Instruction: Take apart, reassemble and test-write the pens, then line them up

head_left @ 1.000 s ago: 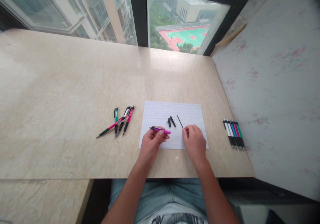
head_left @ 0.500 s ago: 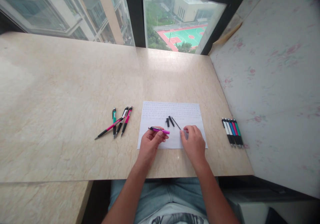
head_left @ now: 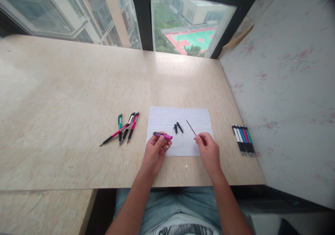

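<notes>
My left hand (head_left: pixel 156 150) is closed round a purple pen barrel (head_left: pixel 167 136) with a dark clip end, held level over the left part of a white sheet of paper (head_left: pixel 183 147). Between the thumb and fingers of my right hand (head_left: pixel 208 150) is pinched the lower end of a thin black pen refill (head_left: pixel 191 127), which points up and to the left. Two short black pen parts (head_left: pixel 175 129) lie side by side on the paper between the hands. Faint handwriting lines cover the sheet's upper part.
Left of the paper, several pens (head_left: pixel 133 127) lie loosely, a pink one (head_left: pixel 112 137) crossing over others. A neat row of several pens (head_left: pixel 243 139) sits by the flowered wall (head_left: pixel 285 105) at right. The marble-patterned counter (head_left: pixel 78 98) runs back to a window (head_left: pixel 193 25).
My right hand has pinched the refill and drawn it to the right, away from the black parts. My left hand has shifted slightly left with the purple barrel.
</notes>
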A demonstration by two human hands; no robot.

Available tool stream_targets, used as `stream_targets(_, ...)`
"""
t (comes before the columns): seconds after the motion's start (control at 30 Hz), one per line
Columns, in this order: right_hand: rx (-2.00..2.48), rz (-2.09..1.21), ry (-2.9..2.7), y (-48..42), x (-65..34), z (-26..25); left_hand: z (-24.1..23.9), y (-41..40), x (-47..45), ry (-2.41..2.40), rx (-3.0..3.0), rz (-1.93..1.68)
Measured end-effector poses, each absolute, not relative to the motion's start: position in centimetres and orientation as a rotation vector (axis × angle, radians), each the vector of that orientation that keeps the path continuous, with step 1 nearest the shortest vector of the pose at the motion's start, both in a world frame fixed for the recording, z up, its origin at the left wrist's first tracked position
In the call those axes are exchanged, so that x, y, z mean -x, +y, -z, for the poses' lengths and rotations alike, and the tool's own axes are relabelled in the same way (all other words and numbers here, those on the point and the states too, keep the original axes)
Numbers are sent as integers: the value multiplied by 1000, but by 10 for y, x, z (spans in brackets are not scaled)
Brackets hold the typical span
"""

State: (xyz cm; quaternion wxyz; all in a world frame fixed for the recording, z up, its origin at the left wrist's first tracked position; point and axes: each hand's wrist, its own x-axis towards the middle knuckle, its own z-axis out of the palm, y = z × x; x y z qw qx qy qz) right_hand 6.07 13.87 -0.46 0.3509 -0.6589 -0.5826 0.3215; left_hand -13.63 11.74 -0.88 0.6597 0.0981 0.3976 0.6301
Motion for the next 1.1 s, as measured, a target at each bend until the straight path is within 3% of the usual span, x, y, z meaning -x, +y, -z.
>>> stream_targets(0.33,1520,-1011,-1347,129,-70,-12,7,117,133,978,-290,-1514)
stream_targets(1.1,1408,-913,-1723,132,-49,-44,8,113,129,1071,-539,-1440)
